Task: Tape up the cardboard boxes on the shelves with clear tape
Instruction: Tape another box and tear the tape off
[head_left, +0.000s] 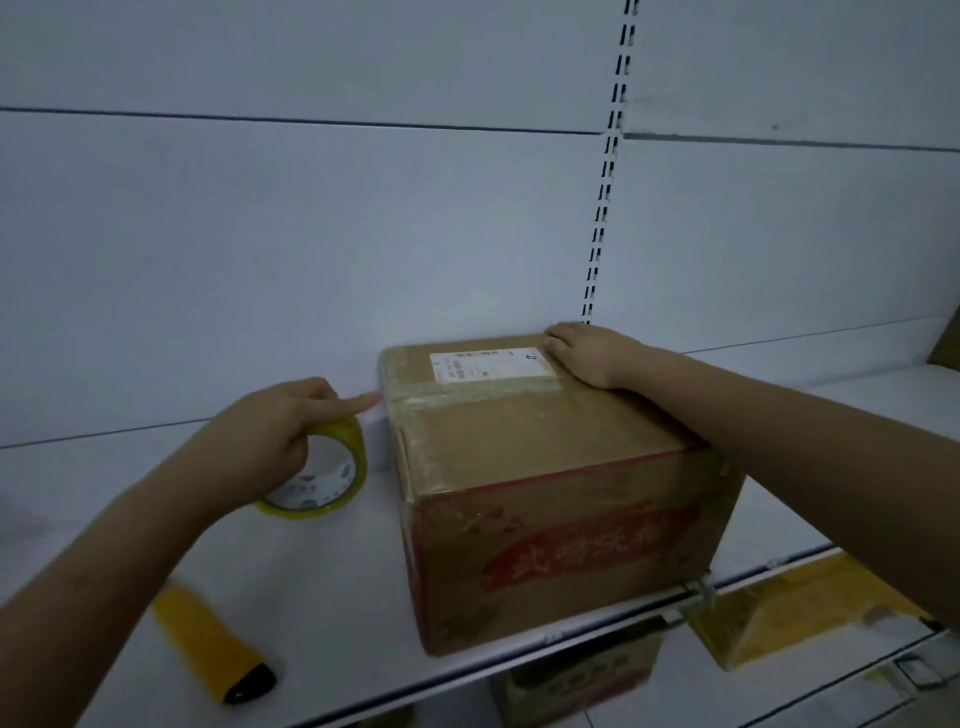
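A brown cardboard box (545, 447) with red print on its front and a white label on top stands on the white shelf (322, 582). Clear tape runs across its top, near the label. My left hand (270, 436) grips a roll of yellowish clear tape (332, 478) just left of the box, and its index finger points at the box's upper left edge. My right hand (587, 353) rests on the far right corner of the box top, fingers curled over the back edge.
A yellow utility knife (208, 644) with a black tip lies on the shelf near its front edge, left of the box. More cardboard boxes (789, 613) sit on the shelf below at the right. A slotted upright (605, 197) runs up the white back panel.
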